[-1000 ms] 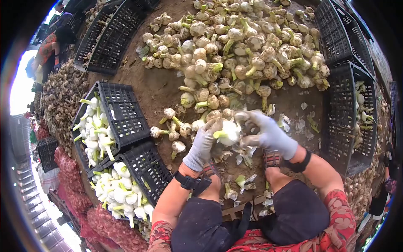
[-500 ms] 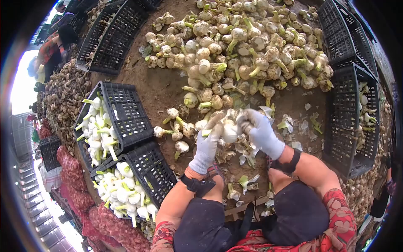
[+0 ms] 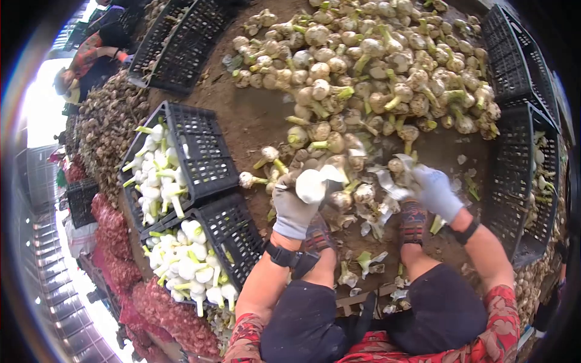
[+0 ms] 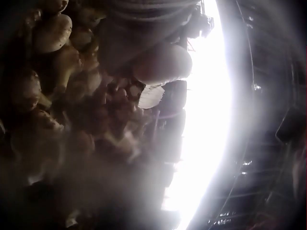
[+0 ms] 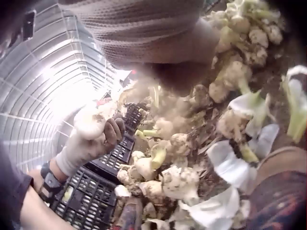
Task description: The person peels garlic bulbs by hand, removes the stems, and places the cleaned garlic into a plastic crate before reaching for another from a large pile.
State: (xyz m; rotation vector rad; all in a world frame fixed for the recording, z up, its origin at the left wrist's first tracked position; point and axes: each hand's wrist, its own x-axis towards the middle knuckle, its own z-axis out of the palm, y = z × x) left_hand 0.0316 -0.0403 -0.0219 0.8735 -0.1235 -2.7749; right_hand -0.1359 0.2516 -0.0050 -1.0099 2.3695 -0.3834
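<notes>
My gloved left hand (image 3: pixel 293 209) holds up a garlic bulb (image 3: pixel 311 186) with clean white skin. In the right wrist view the left hand (image 5: pixel 91 148) has its fingers curled under this bulb (image 5: pixel 89 123). My gloved right hand (image 3: pixel 437 192) is away to the right, low over the ground, apart from the bulb. Loose white garlic skin (image 3: pixel 396 189) lies right at its fingertips; I cannot tell whether they pinch it. From the right wrist, the back of the right glove (image 5: pixel 144 33) fills the top and its fingers are in shadow. The left wrist view is dark and hazy.
Unpeeled garlic is heaped ahead (image 3: pixel 387 66). At left, black crates (image 3: pixel 203 148) hold white bulbs (image 3: pixel 187 257); another crate (image 3: pixel 526 181) stands at right. Skins (image 3: pixel 372 263) litter the ground between my feet. Red net sacks (image 3: pixel 172 317) and another person (image 3: pixel 91 60) are farther left.
Both hands were together at the bulb; the right hand has since drawn away to the right. The left hand keeps the bulb, now turned and whiter. The head view has shifted slightly.
</notes>
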